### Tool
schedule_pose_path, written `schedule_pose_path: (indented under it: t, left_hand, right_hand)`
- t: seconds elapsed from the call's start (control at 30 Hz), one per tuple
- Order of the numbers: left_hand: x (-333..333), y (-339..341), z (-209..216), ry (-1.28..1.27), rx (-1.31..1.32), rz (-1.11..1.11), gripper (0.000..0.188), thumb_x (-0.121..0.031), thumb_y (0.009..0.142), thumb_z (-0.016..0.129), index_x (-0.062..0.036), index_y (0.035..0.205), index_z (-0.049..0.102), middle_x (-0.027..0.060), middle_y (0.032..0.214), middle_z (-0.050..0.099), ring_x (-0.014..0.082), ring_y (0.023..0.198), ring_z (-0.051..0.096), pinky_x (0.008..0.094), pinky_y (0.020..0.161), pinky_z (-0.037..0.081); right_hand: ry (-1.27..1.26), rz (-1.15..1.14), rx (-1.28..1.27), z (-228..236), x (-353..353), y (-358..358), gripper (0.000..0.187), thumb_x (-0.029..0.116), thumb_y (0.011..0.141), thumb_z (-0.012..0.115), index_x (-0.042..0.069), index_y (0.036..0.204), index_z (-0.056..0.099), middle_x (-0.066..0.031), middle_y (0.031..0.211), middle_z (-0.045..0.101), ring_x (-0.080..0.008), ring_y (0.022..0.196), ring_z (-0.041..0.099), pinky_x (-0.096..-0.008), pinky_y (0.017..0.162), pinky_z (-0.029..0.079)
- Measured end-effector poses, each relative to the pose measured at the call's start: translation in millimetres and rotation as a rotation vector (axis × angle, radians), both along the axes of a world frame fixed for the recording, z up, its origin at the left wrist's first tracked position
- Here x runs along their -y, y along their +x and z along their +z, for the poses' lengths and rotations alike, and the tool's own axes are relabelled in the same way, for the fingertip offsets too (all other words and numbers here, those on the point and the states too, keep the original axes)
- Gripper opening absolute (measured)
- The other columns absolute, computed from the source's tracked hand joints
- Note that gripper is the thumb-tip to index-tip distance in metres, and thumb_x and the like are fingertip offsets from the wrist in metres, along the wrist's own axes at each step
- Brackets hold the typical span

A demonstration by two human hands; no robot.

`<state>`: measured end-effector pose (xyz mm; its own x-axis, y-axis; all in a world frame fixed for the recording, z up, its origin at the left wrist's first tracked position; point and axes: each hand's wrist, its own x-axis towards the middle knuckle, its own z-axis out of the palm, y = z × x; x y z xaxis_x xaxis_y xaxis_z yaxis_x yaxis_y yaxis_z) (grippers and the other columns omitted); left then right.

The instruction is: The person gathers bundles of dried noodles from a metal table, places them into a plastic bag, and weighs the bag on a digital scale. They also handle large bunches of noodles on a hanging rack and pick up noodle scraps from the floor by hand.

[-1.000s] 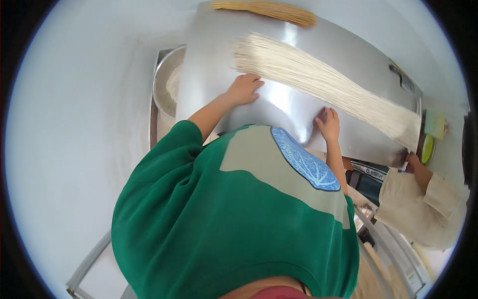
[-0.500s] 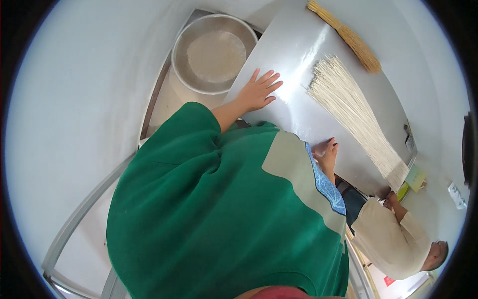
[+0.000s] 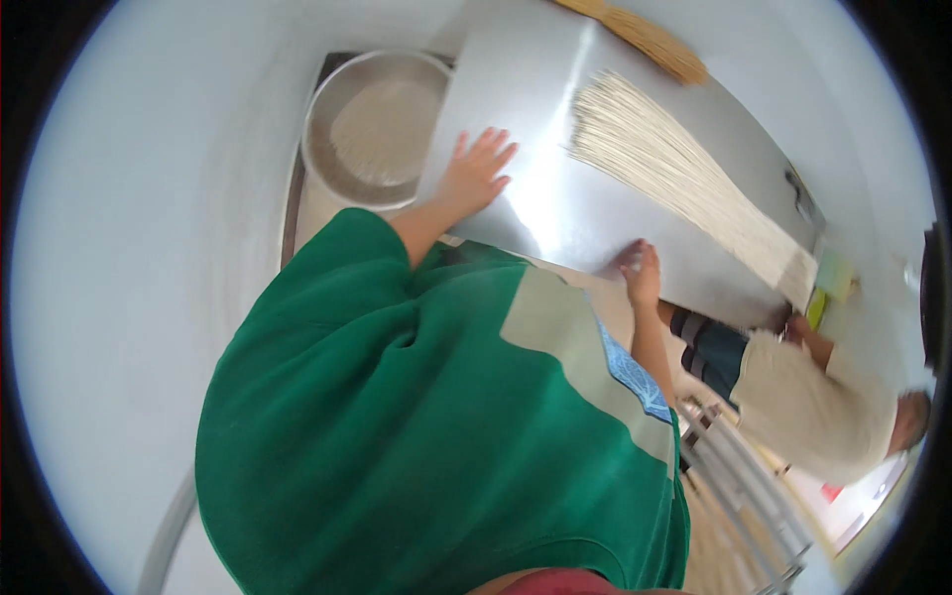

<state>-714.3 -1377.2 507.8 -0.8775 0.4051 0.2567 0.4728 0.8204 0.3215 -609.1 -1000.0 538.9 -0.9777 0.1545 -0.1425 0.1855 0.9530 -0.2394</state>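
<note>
My left hand (image 3: 476,177) lies on the shiny metal tabletop (image 3: 516,119) at its left end, fingers spread, holding nothing. At the table's near edge rests my right hand (image 3: 643,275), its fingers reaching over the rim and apart from one another, with no object in it. Beyond both hands a long bundle of thin, pale strands like dry noodles (image 3: 684,178) is laid out slantwise across the metal. Its ragged end points to the far left and its other end to the right. A wide metal basin (image 3: 319,134) with pale, floury contents stands left of my left hand.
A straw whisk broom (image 3: 654,45) lies along the table's far side. At the right end, a person in a cream top (image 3: 813,402) stands close to the table, near a green item (image 3: 817,309). Metal rails (image 3: 744,486) stand at the lower right. A pale wall rises on the left.
The view has shifted, so the table, broom and strands sit higher and further left. More of my right forearm shows, and a gap has appeared between my body and the table edge.
</note>
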Motion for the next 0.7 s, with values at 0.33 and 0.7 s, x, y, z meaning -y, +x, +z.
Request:
schedule_pose_path:
  t: [0.33,0.7]
  left_hand:
    - [95.4,-98.1,-37.4,-0.208,-0.113,-0.021,0.055,-0.031,0.085,0.049,-0.0161,0.135,0.034,0.0098,0.14,0.03,0.0267,0.132,0.023,0.0563,0.102,0.019]
    - [23.4,-262.2,-25.2,0.696,0.275,-0.156,0.024,-0.004,0.082,0.058,-0.003,0.106,0.058,0.0072,0.091,0.06,0.0156,0.081,0.057,0.025,0.072,0.047]
  right_hand:
    - [-0.488,-0.653,-0.142,-93.4,118.2,183.0,0.023,0.025,0.08,0.062,0.003,0.077,0.06,-0.0132,0.062,0.057,-0.025,0.057,0.056,-0.0353,0.053,0.043]
    - [-0.67,-1.574,-0.137,-167.1,279.7,328.0,0.04,0.039,0.082,0.053,0.004,0.065,0.064,-0.0133,0.06,0.06,-0.0256,0.059,0.059,-0.0349,0.059,0.045]
